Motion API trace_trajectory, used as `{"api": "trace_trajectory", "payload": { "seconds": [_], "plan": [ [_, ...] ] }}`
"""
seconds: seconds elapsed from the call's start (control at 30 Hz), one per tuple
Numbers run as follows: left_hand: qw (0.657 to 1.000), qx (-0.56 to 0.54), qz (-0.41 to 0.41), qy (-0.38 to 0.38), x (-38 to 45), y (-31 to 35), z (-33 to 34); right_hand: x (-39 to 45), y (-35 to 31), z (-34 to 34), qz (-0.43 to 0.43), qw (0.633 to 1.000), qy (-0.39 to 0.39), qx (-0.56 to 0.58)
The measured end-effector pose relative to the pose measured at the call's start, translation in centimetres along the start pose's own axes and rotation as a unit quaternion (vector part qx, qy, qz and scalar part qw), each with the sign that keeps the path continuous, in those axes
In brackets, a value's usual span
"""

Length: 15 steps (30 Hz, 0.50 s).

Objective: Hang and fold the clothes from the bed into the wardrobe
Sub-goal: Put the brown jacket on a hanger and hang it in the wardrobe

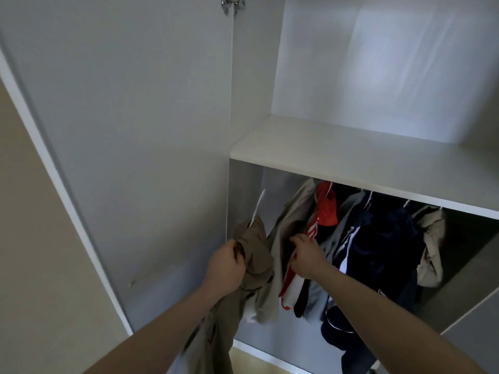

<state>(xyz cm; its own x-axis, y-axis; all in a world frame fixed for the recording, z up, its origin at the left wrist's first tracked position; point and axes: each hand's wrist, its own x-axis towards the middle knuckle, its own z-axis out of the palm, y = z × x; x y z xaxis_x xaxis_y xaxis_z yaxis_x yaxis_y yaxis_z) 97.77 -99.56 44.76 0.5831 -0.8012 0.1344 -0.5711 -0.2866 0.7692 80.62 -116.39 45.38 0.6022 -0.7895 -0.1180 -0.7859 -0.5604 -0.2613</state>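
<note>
Under the wardrobe shelf's (351,157) front edge, a gap beside the left wall holds the brown garment (253,255) on its white hanger (258,209), gripped by the left hand (226,265), while the right hand (306,256) clutches the hung beige shirt (286,228).

Home bedroom or dressing area, judging by a built-in white wardrobe (270,76) filling most of the frame. Its door (121,130) is standing open at left, with a metal hinge (232,4) showing at the top centre. A white shelf (351,157) is running across the middle right. Everyday clothes are hanging below it: a beige shirt (286,225), a red garment (326,209), a navy jacket (378,238). A beige painted wall (32,238) is showing at far left, and wood-look flooring (243,363) at bottom centre.
</note>
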Motion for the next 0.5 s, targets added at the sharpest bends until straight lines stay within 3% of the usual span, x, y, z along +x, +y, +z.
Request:
{"api": "trace_trajectory", "payload": {
  "seconds": [0.5],
  "plan": [
    [0.998,0.051,-0.004,0.032,8.9,-1.1,4.5,15.4,2.7,-0.6,-0.085,0.963,-0.094,-0.239]
  ]
}}
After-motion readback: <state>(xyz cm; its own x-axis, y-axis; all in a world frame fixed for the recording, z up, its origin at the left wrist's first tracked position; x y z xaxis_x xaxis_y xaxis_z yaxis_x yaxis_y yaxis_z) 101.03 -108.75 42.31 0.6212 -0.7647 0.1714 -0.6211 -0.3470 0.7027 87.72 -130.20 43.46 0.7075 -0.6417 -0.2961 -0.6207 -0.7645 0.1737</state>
